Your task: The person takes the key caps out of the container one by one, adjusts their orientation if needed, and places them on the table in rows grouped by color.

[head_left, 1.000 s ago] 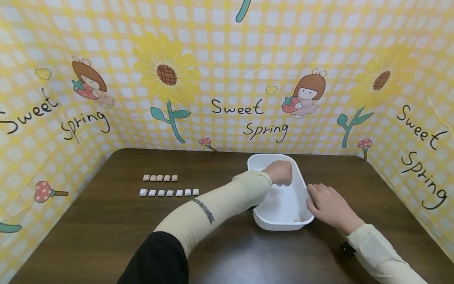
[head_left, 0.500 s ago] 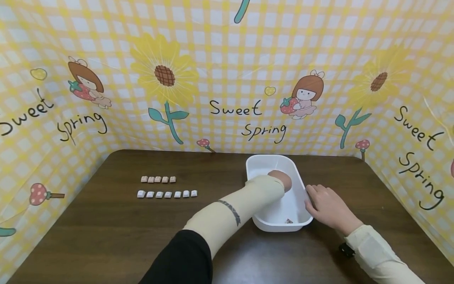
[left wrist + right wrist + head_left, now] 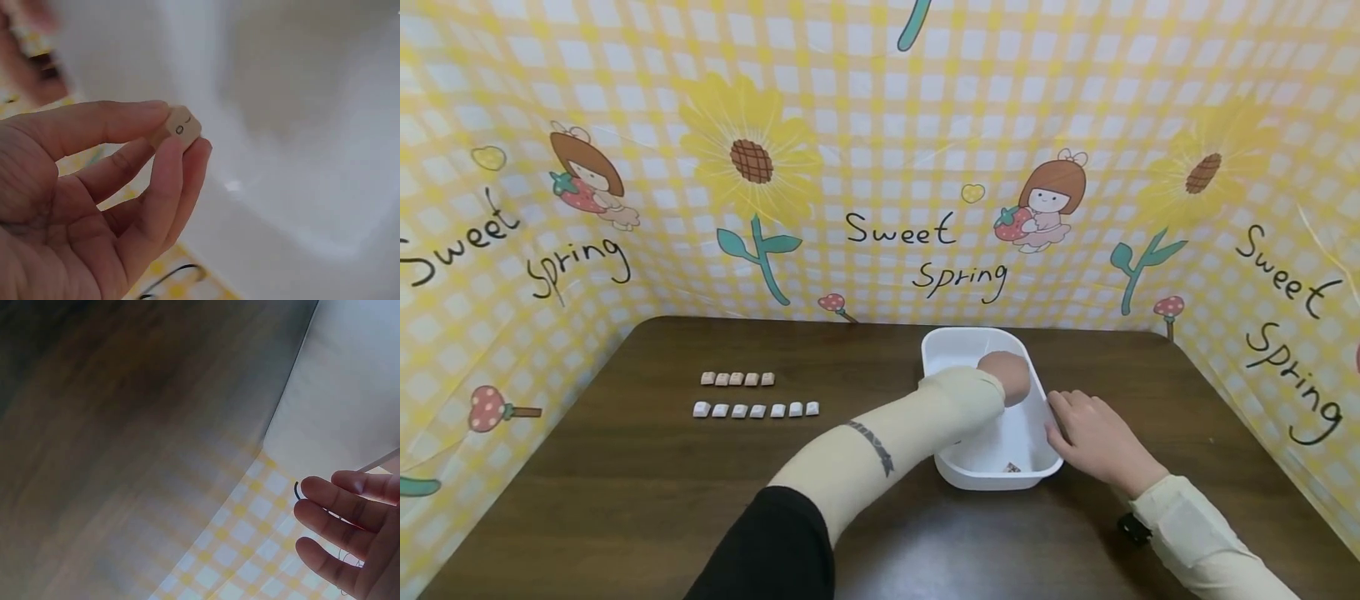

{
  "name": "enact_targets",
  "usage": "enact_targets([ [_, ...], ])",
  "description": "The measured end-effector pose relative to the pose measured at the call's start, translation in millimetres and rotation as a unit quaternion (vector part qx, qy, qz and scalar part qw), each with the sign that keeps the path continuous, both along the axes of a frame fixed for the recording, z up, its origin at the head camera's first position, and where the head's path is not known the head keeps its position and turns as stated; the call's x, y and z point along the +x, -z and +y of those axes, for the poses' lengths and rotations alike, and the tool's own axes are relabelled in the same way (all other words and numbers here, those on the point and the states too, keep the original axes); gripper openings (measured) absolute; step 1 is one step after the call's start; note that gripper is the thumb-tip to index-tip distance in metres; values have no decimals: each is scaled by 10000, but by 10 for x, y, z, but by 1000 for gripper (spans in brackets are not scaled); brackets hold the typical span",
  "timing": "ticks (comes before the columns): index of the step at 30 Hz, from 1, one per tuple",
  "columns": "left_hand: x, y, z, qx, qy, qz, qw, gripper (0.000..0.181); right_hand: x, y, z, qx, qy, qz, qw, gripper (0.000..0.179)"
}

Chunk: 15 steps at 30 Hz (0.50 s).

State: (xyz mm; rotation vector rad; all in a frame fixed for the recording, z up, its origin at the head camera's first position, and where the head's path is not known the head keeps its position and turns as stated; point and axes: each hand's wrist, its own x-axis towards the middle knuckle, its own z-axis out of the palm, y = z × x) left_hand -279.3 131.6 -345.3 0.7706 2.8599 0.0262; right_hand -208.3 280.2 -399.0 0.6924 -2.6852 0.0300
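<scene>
In the left wrist view my left hand (image 3: 94,181) pinches a small beige keycap (image 3: 181,127) between thumb and fingertips. Dark marks are printed on its face. From the head view, the same left hand (image 3: 1006,377) is inside a white plastic bin (image 3: 973,481), and its fingers are hidden behind the wrist. My right hand (image 3: 1093,437) rests against the bin's right side, and its fingers (image 3: 337,528) look loosely bent in the right wrist view. Near the front of the bin lies another small keycap (image 3: 1012,467) with dark marks.
On the left of the dark wooden table (image 3: 625,500) stand two rows of keycaps: a back row of beige ones (image 3: 737,379) and a longer front row of white ones (image 3: 757,411). A checkered yellow cloth (image 3: 880,150) walls the table's back and sides.
My left hand dipped lower into the bin, then shifted slightly right. The loose keycap at the bin's front moved left and shows its marked face. My right hand stayed put.
</scene>
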Motion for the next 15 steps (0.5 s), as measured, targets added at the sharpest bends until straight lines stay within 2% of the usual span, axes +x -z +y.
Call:
enact_targets([
  [2, 63, -136, -34, 12, 201, -49, 9998, 20, -1, 8, 2, -2, 16, -39, 10000, 27],
  [7, 251, -439, -236, 423, 398, -520, 9970, 8, -9, 22, 8, -6, 117, -214, 9997, 30],
  [8, 277, -471, -299, 575, 447, -599, 9955, 17, -11, 24, 11, -10, 136, -246, 9996, 31],
  [11, 338, -522, -530, 1014, 658, -668, 9904, 18, -12, 26, 15, -26, 172, -299, 9994, 31],
  [13, 357, -526, -698, 1370, 772, -690, 9851, 15, -9, 23, 13, -42, 154, -289, 9995, 31],
  [15, 372, -510, -870, 1779, 835, -738, 9777, 20, -2, 17, 9, -43, 135, -261, 9996, 31],
])
